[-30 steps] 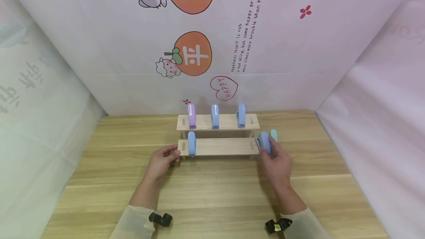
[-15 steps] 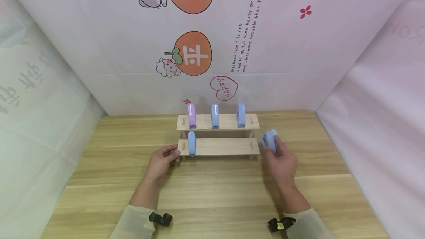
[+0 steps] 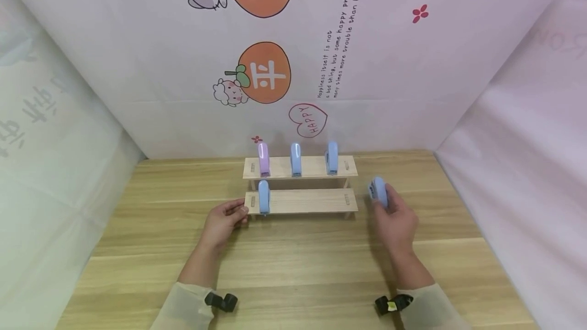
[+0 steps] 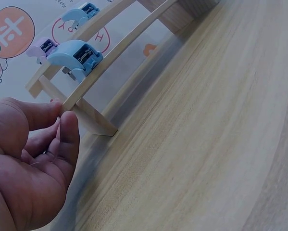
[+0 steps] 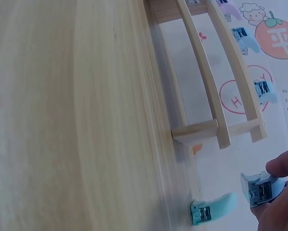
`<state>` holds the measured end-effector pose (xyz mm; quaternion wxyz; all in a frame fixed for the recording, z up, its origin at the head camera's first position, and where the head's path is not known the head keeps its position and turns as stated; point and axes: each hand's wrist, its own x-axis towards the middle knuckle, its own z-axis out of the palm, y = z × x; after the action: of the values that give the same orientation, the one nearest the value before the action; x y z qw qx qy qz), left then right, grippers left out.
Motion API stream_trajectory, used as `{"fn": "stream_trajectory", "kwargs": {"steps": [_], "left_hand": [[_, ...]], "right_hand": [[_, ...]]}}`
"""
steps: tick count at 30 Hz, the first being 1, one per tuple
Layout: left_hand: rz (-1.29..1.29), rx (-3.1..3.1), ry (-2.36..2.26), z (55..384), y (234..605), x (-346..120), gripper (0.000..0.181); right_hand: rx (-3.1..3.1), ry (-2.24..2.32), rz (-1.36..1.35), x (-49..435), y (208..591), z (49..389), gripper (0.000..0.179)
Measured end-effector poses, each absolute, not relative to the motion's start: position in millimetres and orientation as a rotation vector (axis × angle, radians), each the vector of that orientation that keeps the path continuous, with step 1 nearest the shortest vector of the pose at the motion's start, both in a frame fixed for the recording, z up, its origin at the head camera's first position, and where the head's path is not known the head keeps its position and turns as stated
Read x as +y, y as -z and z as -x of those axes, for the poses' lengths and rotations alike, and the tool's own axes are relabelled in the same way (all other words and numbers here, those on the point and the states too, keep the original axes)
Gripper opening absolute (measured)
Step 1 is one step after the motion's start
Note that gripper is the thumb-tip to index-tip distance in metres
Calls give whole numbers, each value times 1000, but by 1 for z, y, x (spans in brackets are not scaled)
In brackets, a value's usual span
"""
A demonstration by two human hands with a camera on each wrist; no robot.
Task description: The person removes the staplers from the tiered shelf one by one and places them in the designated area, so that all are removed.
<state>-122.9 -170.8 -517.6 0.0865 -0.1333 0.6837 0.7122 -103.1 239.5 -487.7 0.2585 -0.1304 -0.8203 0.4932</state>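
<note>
My left hand (image 3: pixel 225 221) pinches the left end of the lower board of a two-tier wooden rack (image 3: pixel 307 201) between thumb and fingers. On that board's left part stands a blue stapler (image 3: pixel 264 197). The upper board bears a purple stapler (image 3: pixel 263 160) and two blue ones, a middle stapler (image 3: pixel 295 160) and a right stapler (image 3: pixel 332 158). Right of the rack, my right hand (image 3: pixel 397 222) grips another blue stapler (image 3: pixel 378 191), held up off the table. The right wrist view shows a mint-green stapler (image 5: pixel 213 209) on the table near that hand; the head view hides it.
The wood-grain table (image 3: pixel 293 269) runs in front of the rack and to both sides. Behind stands a white printed backdrop (image 3: pixel 376 65), close to the upper board. White cloth walls (image 3: pixel 518 167) bound the left and right.
My right hand has carried the blue stapler rightward, away from the rack's right end. The mint-green stapler has gone out of sight behind it in the head view. My left hand keeps its place.
</note>
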Motion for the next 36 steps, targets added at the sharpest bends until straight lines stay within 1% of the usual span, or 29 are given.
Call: {"fn": "stream_trajectory", "kwargs": {"steps": [9, 16, 24, 36], "left_hand": [[388, 2043, -2135, 120, 512, -170, 41], [387, 2044, -2132, 120, 514, -171, 41], [388, 2057, -2115, 120, 516, -171, 39], [390, 2064, -2130, 120, 516, -170, 38]], "right_hand": [[-2248, -1333, 365, 247, 484, 103, 46], [-2236, -1354, 412, 251, 485, 105, 47], [-2193, -1401, 407, 256, 487, 108, 48], [-2234, -1388, 554, 264, 489, 114, 49]]}}
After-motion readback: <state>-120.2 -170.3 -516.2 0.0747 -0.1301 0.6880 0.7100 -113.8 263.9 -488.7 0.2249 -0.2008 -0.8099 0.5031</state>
